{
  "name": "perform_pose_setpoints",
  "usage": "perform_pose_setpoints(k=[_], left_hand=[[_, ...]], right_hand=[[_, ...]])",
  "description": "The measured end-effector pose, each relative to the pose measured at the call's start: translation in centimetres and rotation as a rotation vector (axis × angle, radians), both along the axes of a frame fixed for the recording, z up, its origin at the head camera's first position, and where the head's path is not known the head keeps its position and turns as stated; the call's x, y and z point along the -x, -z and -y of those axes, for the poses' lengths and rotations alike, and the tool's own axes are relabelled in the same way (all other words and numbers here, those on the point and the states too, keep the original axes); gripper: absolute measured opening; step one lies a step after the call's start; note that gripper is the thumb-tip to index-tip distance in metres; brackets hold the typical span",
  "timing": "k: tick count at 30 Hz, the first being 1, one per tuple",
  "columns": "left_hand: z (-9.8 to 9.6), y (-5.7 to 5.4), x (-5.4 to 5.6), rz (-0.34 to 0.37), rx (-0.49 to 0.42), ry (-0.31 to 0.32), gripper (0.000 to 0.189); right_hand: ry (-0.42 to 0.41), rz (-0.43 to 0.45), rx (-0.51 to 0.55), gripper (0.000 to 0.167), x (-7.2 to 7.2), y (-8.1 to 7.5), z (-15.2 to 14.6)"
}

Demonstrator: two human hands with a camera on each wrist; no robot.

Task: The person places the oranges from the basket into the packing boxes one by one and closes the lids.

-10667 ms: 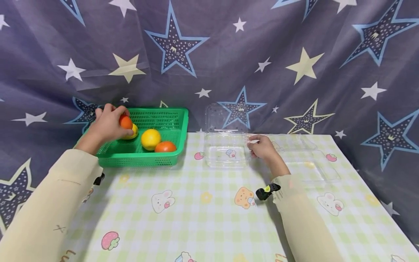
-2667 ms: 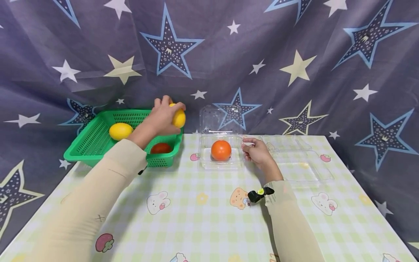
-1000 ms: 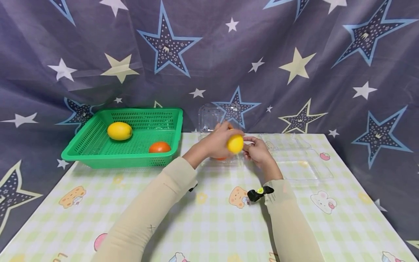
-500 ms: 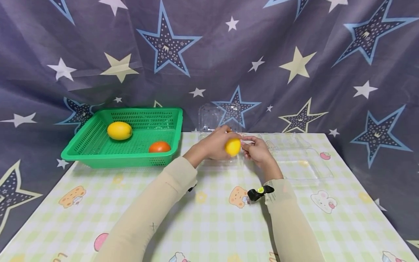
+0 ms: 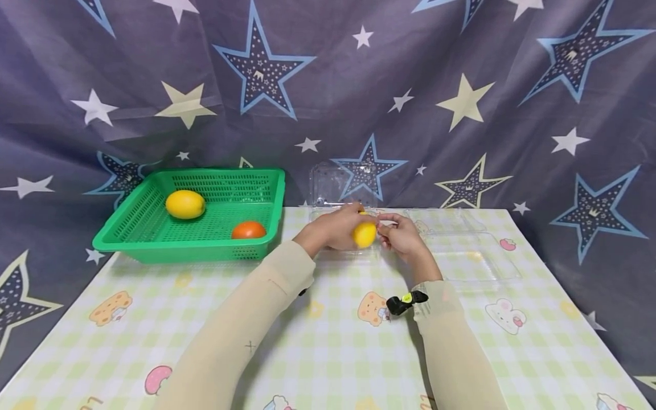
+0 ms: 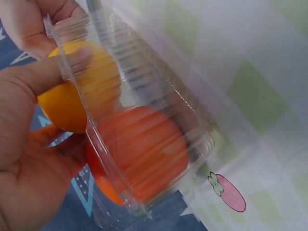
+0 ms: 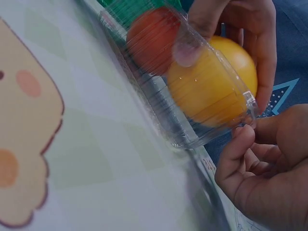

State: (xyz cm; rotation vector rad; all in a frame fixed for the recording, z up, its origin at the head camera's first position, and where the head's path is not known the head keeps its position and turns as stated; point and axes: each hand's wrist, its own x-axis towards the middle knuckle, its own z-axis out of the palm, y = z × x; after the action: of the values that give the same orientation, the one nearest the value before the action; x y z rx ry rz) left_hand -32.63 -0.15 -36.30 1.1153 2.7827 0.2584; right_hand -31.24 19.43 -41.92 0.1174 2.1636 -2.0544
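My left hand (image 5: 335, 229) grips a yellow lemon (image 5: 365, 234) inside a clear plastic clamshell container (image 7: 185, 137). Its thumb reaches over the front wall, while the other fingers lie behind the lemon. Beside the lemon, in the same container, sits a round orange-red fruit (image 6: 139, 151), which looks like a tomato; my left hand hides it in the head view. The container's lid (image 5: 328, 183) stands raised at the back. At the container's right corner, my right hand (image 5: 405, 238) pinches the rim between thumb and forefinger, as the right wrist view shows.
At the back left, a green plastic basket (image 5: 184, 250) holds another lemon (image 5: 185, 204) and another orange-red fruit (image 5: 248, 230). A second clear container (image 5: 476, 267) lies open on the checked tablecloth (image 5: 328, 353) at right. A star-patterned curtain (image 5: 318, 68) hangs behind the table.
Since the earliest frame, the orange-red fruit has gone into the container. My left hand has carried the lemon rightward from the basket and lowered it slightly. My right hand stays at the rim.
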Motion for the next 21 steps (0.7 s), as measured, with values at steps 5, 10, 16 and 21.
perform_pose_setpoints(k=[5, 10, 16, 21], left_hand=[[-0.28, 0.29, 0.04, -0.002, 0.049, 0.023, 0.064], [-0.18, 0.59, 0.28, 0.004, 0.038, 0.041, 0.06], [-0.06, 0.74, 0.36, -0.022, 0.074, 0.034, 0.063], [0.12, 0.47, 0.06, -0.07, 0.096, 0.027, 0.067]], right_hand=[[-0.007, 0.007, 0.0, 0.037, 0.18, 0.17, -0.04], [-0.006, 0.01, 0.01, 0.036, 0.17, 0.05, 0.09], [-0.007, 0.012, 0.012, 0.036, 0.2, 0.05, 0.2], [0.006, 0.017, 0.014, 0.036, 0.32, 0.15, 0.15]])
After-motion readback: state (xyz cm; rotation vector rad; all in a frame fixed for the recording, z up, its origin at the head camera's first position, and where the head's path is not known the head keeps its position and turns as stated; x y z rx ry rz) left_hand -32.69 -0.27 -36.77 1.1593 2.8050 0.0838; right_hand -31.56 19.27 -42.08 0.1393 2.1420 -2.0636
